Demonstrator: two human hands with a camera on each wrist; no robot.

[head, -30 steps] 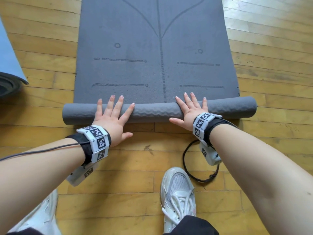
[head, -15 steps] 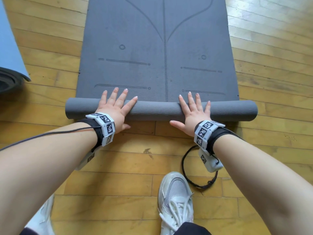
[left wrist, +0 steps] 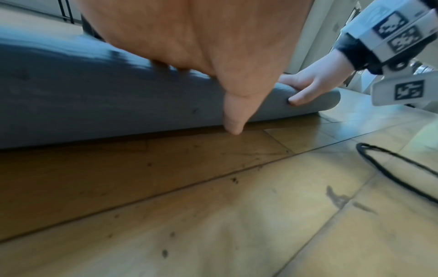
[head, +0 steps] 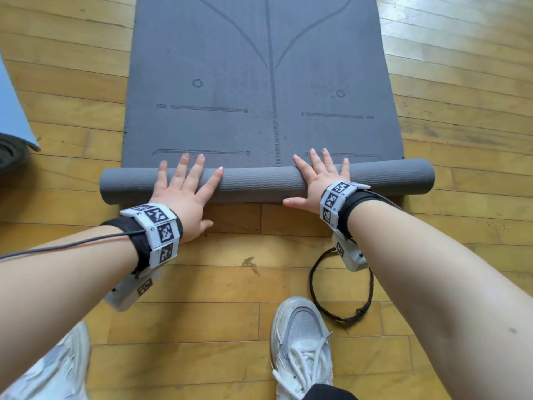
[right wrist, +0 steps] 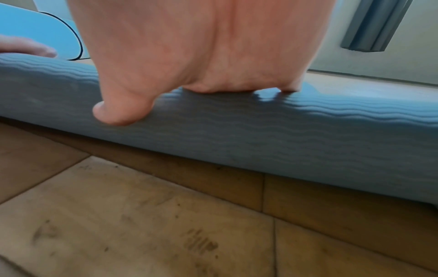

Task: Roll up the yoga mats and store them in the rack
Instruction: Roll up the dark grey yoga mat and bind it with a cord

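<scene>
Head view, looking down: grey yoga mat (head: 265, 82) spread on a wooden plank floor (head: 202, 284), near end rolled into a tube (head: 259, 183) lying crosswise. Left hand (head: 184, 194) flat on the tube's left half, fingers straight and spread, tips reaching just over onto the flat part. Right hand (head: 318, 183) likewise flat on the right half, fingers straight, thumb stretched out sideways along the tube's near side. Tag-marked bands on both wrists. Blue mat (head: 13, 111) at the left edge, well apart, a dark roll beneath it. Black cord loop (head: 341, 284) on the floor below the right wrist. White sneaker (head: 302, 342) near the bottom.

Left wrist view: left hand (left wrist: 213, 46) palm-down on the tube (left wrist: 94, 97), thumb pointing down at its near side; right hand (left wrist: 308, 82) further along.

Right wrist view: right hand (right wrist: 201, 46) open on the wavy-ribbed tube (right wrist: 260, 135), thumb pressed to its side.
</scene>
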